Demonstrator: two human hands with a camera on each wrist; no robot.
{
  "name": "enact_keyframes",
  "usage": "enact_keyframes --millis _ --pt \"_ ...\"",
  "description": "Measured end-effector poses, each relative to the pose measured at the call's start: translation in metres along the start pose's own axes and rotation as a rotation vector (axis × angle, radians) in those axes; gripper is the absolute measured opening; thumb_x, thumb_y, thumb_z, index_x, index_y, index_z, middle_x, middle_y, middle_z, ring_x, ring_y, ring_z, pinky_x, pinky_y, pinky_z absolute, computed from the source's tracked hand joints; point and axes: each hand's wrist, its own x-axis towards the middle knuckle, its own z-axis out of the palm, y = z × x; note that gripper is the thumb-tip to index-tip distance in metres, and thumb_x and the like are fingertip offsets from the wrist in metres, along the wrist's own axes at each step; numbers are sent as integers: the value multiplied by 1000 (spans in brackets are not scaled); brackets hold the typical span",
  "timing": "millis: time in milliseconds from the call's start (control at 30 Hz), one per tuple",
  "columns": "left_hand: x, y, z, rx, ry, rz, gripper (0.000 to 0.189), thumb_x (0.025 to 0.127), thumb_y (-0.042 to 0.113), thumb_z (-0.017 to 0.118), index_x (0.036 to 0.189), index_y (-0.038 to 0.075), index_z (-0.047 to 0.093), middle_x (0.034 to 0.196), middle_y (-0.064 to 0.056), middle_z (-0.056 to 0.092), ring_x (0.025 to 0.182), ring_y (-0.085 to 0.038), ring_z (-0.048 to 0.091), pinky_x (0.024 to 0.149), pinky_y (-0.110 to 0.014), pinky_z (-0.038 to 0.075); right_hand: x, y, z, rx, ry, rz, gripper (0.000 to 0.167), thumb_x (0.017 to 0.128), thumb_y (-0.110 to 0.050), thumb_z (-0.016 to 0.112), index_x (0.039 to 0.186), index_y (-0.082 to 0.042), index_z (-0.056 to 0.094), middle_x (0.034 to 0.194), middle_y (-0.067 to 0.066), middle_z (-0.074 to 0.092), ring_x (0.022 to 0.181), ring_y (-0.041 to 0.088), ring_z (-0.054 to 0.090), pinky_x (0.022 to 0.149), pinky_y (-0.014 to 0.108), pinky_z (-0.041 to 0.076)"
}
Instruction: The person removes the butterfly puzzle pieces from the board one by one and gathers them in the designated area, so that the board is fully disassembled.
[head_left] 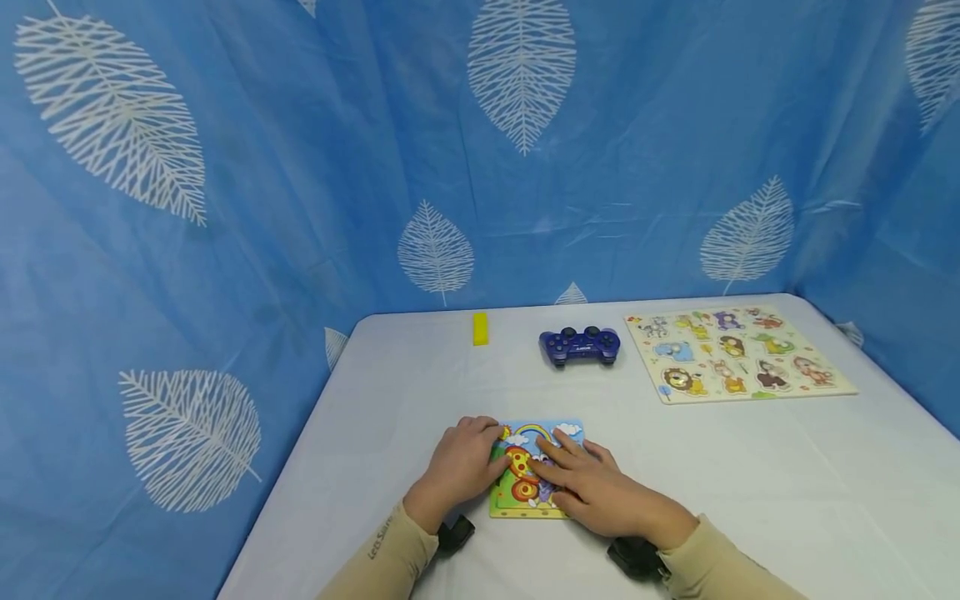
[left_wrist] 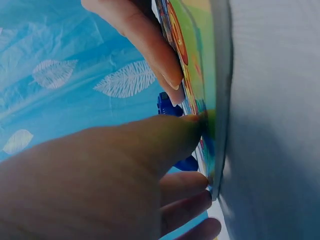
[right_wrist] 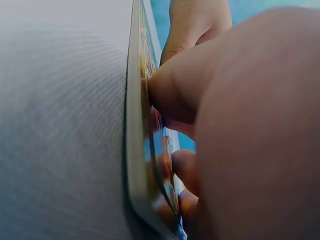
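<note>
A small square picture puzzle (head_left: 522, 463), with a butterfly and a rainbow on it, lies flat on the white table. My left hand (head_left: 463, 460) rests along its left side, thumb on the picture and fingers by the upper left corner. Across the right half lies my right hand (head_left: 600, 492), its fingers fairly straight and touching the surface, covering part of the picture. In the left wrist view, the thumb of the left hand (left_wrist: 110, 165) presses on the board (left_wrist: 207, 55) near its edge. The right wrist view shows the right hand's thumb (right_wrist: 172, 90) against the board's face.
Behind the puzzle lie a blue game controller (head_left: 580, 346) and a yellow block (head_left: 480, 328). A larger animal puzzle board (head_left: 738, 354) sits at the back right of the white table (head_left: 360, 467). Blue leaf-patterned curtain (head_left: 337, 125) hangs behind and at both sides.
</note>
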Motion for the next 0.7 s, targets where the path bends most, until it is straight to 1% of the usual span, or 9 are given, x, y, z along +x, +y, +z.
enact_keyframes --millis 167,333,533,700 --pt "-1 0 0 -8 30 7 47 97 43 71 131 11 69 129 -4 66 121 -26 58 96 -46 52 -1 -1 0 -14 5 1 48 110 -33 47 157 -24 45 170 9 25 157 40 15 113 72 19" --pt "-2 0 -1 1 9 -1 48 97 44 70 132 12 68 129 -3 66 123 -26 57 96 -47 51 0 -2 1 -18 7 -4 48 109 -33 48 156 -24 46 169 9 26 157 40 16 113 72 19" --pt "0 1 -3 -21 -2 -29 52 94 48 72 132 12 66 130 -3 64 127 -27 53 98 -47 48 0 1 1 -36 17 -2 48 110 -36 47 157 -27 46 170 7 26 157 39 17 113 71 20" --pt "-1 3 -3 11 -14 -13 53 96 50 70 134 12 67 131 -3 64 127 -25 53 96 -46 48 0 2 2 -35 8 -3 48 110 -36 47 157 -27 45 170 7 25 158 38 16 114 71 20"
